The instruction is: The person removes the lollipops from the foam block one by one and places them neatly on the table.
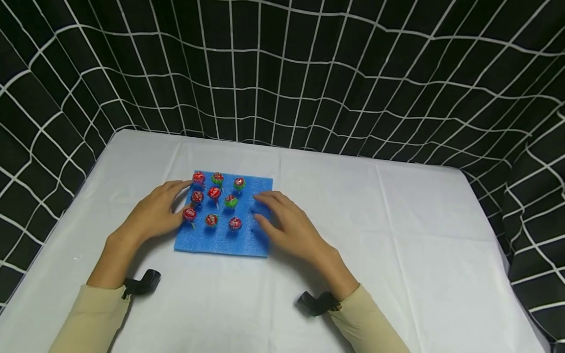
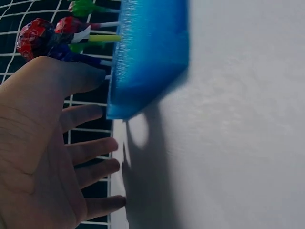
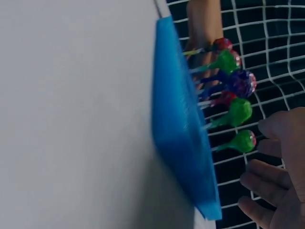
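Black backdrop (image 1: 282, 63) with a wonky white grid fills the whole back and both sides on my head feed. Below that I've got a big white-covered table (image 1: 353, 235) with soft creases running across it. Two beige sleeves (image 1: 88, 318) come in from the bottom edge.

Next size down is the blue foam board (image 1: 222, 240), flat on the table left of center, roughly square with a slightly fuzzy surface. My wrist feeds show it's a fairly thick slab.

The left hand (image 1: 152, 211) is at the board's left edge, fingers long and spread. From my end it hasn't got hold of anything; the thumb is right by the near-left corner pop, though I can't tell if they touch. The right hand (image 1: 293, 225) is over the board's right side, thumb and fingers well apart, nothing between them. Each wrist wears a chunky black camera (image 1: 149, 282).

Then the lollipops (image 1: 214, 192): nine standing in the foam, about three by three, bunched toward the left. Shiny wrappers, mostly red on top, some green underneath, a few dark blue-purple up close. Thin sticks (image 2: 105, 38), mostly pale, one yellow.
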The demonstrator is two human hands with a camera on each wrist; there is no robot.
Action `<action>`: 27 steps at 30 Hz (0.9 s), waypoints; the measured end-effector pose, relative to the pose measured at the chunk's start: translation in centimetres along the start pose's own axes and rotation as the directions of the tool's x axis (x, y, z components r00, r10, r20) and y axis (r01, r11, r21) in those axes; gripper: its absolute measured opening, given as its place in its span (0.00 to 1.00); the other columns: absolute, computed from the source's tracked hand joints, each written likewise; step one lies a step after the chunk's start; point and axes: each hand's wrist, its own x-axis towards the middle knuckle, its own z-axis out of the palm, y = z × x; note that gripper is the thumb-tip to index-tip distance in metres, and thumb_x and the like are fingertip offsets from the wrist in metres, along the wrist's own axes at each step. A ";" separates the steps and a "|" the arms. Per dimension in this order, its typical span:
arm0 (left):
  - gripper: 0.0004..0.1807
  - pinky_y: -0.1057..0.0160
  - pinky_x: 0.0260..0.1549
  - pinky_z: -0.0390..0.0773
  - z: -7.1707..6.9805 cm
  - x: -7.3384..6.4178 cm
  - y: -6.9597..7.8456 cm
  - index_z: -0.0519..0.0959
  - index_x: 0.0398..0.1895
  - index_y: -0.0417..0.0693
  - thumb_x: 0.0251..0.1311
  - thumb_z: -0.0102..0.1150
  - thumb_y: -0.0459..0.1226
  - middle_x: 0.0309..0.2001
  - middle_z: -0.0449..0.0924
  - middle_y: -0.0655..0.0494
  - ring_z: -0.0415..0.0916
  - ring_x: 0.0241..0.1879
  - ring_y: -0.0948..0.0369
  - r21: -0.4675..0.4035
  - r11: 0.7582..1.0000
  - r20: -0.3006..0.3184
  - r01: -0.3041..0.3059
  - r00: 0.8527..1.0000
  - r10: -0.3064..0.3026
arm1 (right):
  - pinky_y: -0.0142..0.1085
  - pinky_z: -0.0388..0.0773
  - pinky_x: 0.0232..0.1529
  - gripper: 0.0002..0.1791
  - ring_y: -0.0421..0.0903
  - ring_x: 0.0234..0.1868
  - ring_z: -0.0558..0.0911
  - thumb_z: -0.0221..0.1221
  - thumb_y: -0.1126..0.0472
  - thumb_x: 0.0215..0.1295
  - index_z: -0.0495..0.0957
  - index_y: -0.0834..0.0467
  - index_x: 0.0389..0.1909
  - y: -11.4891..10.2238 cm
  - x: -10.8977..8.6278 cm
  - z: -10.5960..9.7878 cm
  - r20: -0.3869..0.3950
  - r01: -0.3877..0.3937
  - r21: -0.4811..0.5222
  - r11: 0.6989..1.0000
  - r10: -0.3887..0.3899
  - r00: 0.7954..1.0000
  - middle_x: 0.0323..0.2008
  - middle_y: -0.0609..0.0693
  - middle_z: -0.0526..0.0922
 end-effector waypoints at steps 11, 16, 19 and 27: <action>0.39 0.27 0.76 0.60 0.3 0.3 0.2 0.64 0.81 0.44 0.66 0.58 0.41 0.79 0.65 0.36 0.60 0.79 0.33 0.014 1.000 0.015 0.026 1.000 -0.027 | 0.46 0.83 0.66 0.20 0.47 0.61 0.86 0.59 0.53 0.78 0.79 0.57 0.65 -1.4 0.7 0.7 -0.022 -0.052 0.092 0.994 0.055 0.998 0.59 0.52 0.86; 0.39 0.26 0.75 0.60 0.3 0.0 -0.1 0.64 0.81 0.44 0.66 0.58 0.40 0.78 0.65 0.36 0.61 0.78 0.33 0.032 0.999 0.002 0.030 1.000 -0.030 | 0.45 0.83 0.64 0.18 0.46 0.58 0.86 0.59 0.54 0.78 0.81 0.58 0.61 -2.1 0.9 1.5 -0.006 -0.015 0.110 0.994 0.016 1.000 0.56 0.52 0.87; 0.39 0.27 0.75 0.60 0.2 0.0 -0.2 0.64 0.80 0.43 0.65 0.57 0.40 0.78 0.66 0.35 0.61 0.78 0.33 0.034 0.999 -0.004 0.015 1.000 -0.015 | 0.46 0.82 0.66 0.18 0.47 0.60 0.86 0.59 0.54 0.78 0.81 0.58 0.61 -2.3 0.9 2.0 -0.003 -0.009 0.102 0.995 0.009 1.000 0.57 0.51 0.87; 0.39 0.28 0.77 0.58 0.4 0.1 0.0 0.63 0.81 0.43 0.67 0.56 0.40 0.78 0.65 0.34 0.60 0.79 0.33 0.007 1.000 0.021 0.015 1.000 -0.015 | 0.45 0.83 0.65 0.18 0.46 0.59 0.86 0.60 0.59 0.73 0.81 0.58 0.61 -2.1 0.4 2.4 0.018 0.018 0.114 0.993 -0.020 1.000 0.56 0.50 0.87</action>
